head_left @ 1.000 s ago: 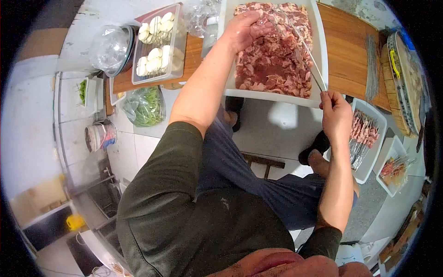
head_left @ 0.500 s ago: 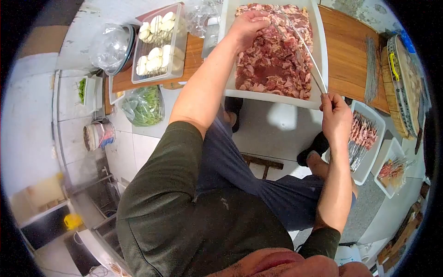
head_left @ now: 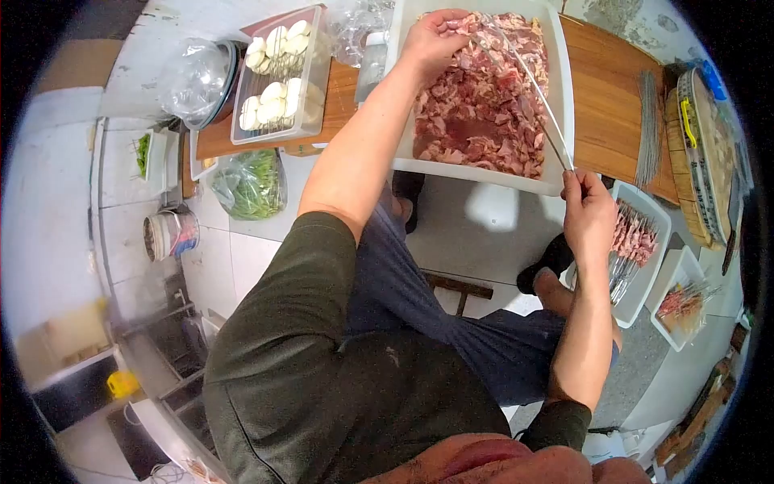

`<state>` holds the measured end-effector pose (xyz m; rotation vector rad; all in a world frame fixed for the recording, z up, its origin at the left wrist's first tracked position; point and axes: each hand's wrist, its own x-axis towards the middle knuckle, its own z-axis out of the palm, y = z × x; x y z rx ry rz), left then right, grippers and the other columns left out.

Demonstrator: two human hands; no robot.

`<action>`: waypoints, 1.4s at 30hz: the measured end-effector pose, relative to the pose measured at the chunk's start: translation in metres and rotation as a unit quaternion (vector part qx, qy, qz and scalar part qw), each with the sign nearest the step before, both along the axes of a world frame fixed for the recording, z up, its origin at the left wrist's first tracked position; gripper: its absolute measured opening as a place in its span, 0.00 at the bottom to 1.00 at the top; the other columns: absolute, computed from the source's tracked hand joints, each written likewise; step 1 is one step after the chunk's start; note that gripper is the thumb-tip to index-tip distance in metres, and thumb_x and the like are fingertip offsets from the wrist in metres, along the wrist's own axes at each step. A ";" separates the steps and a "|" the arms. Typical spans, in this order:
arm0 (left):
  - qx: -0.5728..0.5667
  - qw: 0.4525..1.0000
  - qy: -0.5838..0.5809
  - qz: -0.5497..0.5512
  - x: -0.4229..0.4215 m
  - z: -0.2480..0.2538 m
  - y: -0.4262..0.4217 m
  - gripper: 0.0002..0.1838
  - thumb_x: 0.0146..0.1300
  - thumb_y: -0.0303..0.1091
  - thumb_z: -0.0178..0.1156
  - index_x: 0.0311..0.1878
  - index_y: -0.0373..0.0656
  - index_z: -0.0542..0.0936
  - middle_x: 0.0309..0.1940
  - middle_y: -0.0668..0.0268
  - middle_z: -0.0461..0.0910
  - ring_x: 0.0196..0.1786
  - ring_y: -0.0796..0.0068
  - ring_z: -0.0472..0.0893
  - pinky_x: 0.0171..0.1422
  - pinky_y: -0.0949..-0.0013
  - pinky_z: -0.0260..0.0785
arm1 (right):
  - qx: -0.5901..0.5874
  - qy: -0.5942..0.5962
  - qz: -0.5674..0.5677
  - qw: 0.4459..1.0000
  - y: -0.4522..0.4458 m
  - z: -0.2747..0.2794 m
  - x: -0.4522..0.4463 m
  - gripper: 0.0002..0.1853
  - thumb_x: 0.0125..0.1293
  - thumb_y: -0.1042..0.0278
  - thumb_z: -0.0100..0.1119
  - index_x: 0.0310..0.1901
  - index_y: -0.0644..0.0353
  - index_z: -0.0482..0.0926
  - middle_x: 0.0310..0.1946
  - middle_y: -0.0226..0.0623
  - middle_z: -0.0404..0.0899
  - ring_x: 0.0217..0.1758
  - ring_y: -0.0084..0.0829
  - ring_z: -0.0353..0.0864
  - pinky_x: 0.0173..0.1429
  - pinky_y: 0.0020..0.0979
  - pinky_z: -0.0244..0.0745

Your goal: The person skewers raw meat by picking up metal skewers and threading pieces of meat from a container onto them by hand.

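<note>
In front of me a white plastic tub [head_left: 476, 172] holds a mass of raw cut meat [head_left: 476, 113]. My right hand [head_left: 589, 211] is closed around the near ends of thin metal skewers [head_left: 557, 135], beside the tub's near right corner. They slant up and to the left across the meat, their far ends near my left hand [head_left: 439, 39]. Over the far left part of the meat, that hand's fingers are pinched together on a piece of meat, mostly hidden by the fingers.
A wooden table [head_left: 601, 89] carries the tub and bare skewers [head_left: 648, 125]. A clear box [head_left: 318, 113] of white rounds stands left. Round boards [head_left: 709, 153] lean right. Below sit a tray [head_left: 653, 278] of meat skewers, a smaller tray [head_left: 681, 343] and bagged greens [head_left: 256, 189].
Both hands stay almost where they were, the right still gripping the skewers and the left at the meat. The view has shifted slightly.
</note>
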<state>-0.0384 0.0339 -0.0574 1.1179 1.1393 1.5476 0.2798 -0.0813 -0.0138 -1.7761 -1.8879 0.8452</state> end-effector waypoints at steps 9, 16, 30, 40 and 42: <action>0.036 0.938 0.337 0.072 -0.007 0.007 -0.007 0.14 0.58 0.24 0.62 0.48 0.38 0.81 0.38 0.61 0.84 0.39 0.73 0.83 0.43 0.68 0.75 | 0.049 0.017 -0.003 0.999 0.003 -0.003 0.008 0.18 0.71 0.56 0.56 0.34 0.65 0.80 0.22 0.38 0.80 0.26 0.29 0.76 0.35 0.32 0.72; 0.200 0.886 0.402 0.117 0.001 0.015 -0.013 0.13 0.56 0.26 0.62 0.45 0.38 0.81 0.43 0.52 0.83 0.46 0.53 0.83 0.51 0.60 0.76 | 0.022 0.034 -0.002 0.999 0.002 0.006 0.004 0.18 0.71 0.57 0.56 0.33 0.66 0.80 0.22 0.36 0.78 0.25 0.26 0.73 0.33 0.31 0.70; 0.297 0.756 0.550 0.195 -0.004 0.017 -0.016 0.12 0.53 0.24 0.63 0.43 0.44 0.82 0.48 0.60 0.81 0.49 0.55 0.80 0.53 0.59 0.76 | 0.025 0.042 0.005 0.999 0.001 0.006 0.008 0.17 0.71 0.57 0.56 0.34 0.66 0.80 0.22 0.34 0.78 0.26 0.24 0.73 0.34 0.29 0.70; 0.304 0.675 0.634 0.224 -0.001 0.036 -0.021 0.14 0.50 0.28 0.64 0.42 0.52 0.83 0.31 0.64 0.78 0.38 0.58 0.79 0.40 0.59 0.73 | -0.009 0.087 0.006 0.996 -0.001 0.008 0.006 0.14 0.69 0.60 0.58 0.39 0.65 0.82 0.26 0.44 0.82 0.29 0.32 0.80 0.39 0.34 0.74; 0.293 0.692 0.625 0.212 0.000 0.030 -0.017 0.14 0.52 0.28 0.63 0.44 0.51 0.82 0.32 0.63 0.80 0.39 0.56 0.80 0.42 0.57 0.74 | -0.019 0.087 0.008 0.996 -0.001 0.006 0.006 0.14 0.69 0.61 0.58 0.39 0.65 0.82 0.26 0.44 0.82 0.29 0.32 0.80 0.39 0.33 0.74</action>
